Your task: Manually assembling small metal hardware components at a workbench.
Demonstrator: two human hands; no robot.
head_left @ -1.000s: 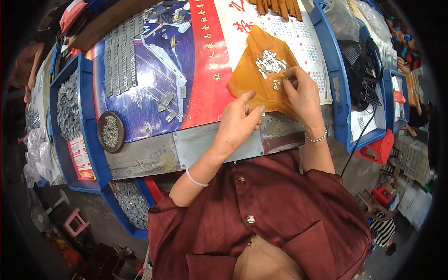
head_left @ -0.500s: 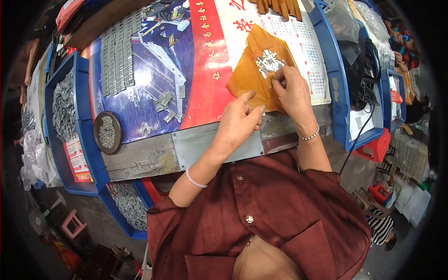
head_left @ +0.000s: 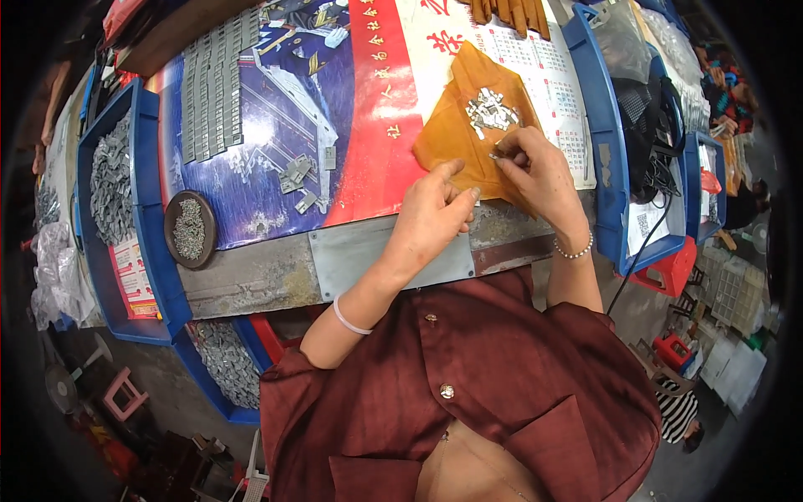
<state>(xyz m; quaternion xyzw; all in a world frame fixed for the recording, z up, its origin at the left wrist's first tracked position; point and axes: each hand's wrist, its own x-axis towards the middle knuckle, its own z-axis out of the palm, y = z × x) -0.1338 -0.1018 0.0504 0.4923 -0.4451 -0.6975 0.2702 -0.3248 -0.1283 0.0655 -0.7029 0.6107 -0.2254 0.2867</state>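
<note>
Our right hand (head_left: 545,174) had eased back from the shiny blocks (head_left: 490,109) on creased amber sheeting (head_left: 452,140) toward the surface's (head_left: 251,283) front right corner; its grip, and our curled left hand's (head_left: 428,216), we couldn't tell.

Workshop for small parts. Scuffed workbench (head_left: 268,280) topped with posters (head_left: 376,188). Grey parts (head_left: 211,100) set out in rows; loose ones fill blue bin (head_left: 150,184) at left. Dark round dish (head_left: 209,238) holds tiny metal bits (head_left: 189,226). Small silvery pieces (head_left: 491,110) heaped on amber sheet (head_left: 439,138). Around: red stool (head_left: 669,272), pink stool (head_left: 125,395), fan (head_left: 60,385), grey floor (head_left: 192,389). More people (head_left: 726,100) at upper right.
</note>
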